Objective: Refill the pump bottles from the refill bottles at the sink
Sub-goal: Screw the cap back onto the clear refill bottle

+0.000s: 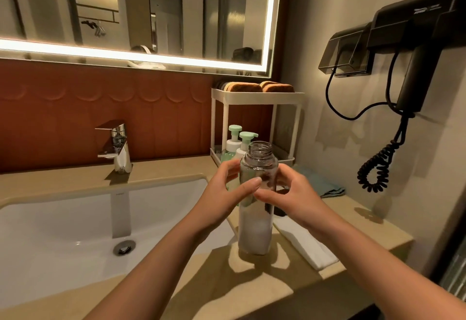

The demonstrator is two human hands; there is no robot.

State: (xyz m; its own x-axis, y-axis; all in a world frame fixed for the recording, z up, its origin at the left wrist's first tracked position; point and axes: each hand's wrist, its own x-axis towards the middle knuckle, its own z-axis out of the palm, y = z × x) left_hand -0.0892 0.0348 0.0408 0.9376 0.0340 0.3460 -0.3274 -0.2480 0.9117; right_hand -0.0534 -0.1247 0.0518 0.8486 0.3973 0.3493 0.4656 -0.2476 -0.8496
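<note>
At 3 o'clock of the sink basin (63, 218), head view: clear bottle (256, 231) stands upright on the counter (161, 171), mouth uncapped, with white liquid in its lower part. Left hand (222, 193) wraps the upper body from 9 o'clock, thumb across the front. Right hand (292, 193) curls round it from 3 o'clock, its thumb meeting the left's. Something dark shows through the clear wall near the right palm; cap or not, cannot tell.

Two pump bottles (233, 144) sit at 12 o'clock of the clear bottle, on the lower shelf of the white rack (257, 95), green pump heads on. Folded white cloth (307, 244) lies at 4 o'clock, near the base.

Judgement: early stage. One bottle is open and in hand; the pump bottles are unopened and nothing is pouring. Left to do: remove the pumps, pour, refit, for both.
</note>
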